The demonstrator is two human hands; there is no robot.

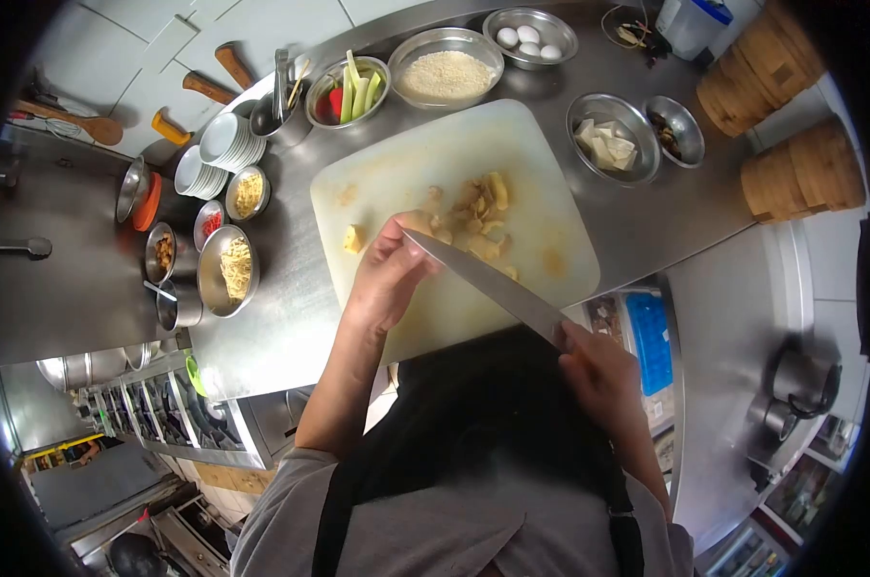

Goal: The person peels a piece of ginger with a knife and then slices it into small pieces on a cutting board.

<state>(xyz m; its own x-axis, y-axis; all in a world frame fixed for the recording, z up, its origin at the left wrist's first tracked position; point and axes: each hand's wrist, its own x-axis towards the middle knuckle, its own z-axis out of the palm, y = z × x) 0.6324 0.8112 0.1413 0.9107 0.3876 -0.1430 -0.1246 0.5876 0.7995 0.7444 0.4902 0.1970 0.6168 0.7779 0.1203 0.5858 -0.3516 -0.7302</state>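
Observation:
Fingers wrapped round its handle, my right hand (598, 370) holds a large knife (497, 288) whose blade points up and left over the white cutting board (358, 192). The blade's tip is beside the fingertips of my left hand (394, 269). Those fingers are closed on a pale yellow piece (418, 226), probably ginger, partly hidden by the fingers. Brown peelings and yellow scraps (483, 207) lie in a loose heap on the board, right of my left hand. A small yellow chunk (354, 238) sits alone near the board's left edge.
Bowls of crumbs (446, 79), eggs (528, 40) and cut vegetables (348, 94) stand behind the board. White pieces (605, 144) fill a bowl at right, near bamboo steamers (802, 173). Stacked white dishes (231, 142) and a noodle bowl (233, 269) are at left.

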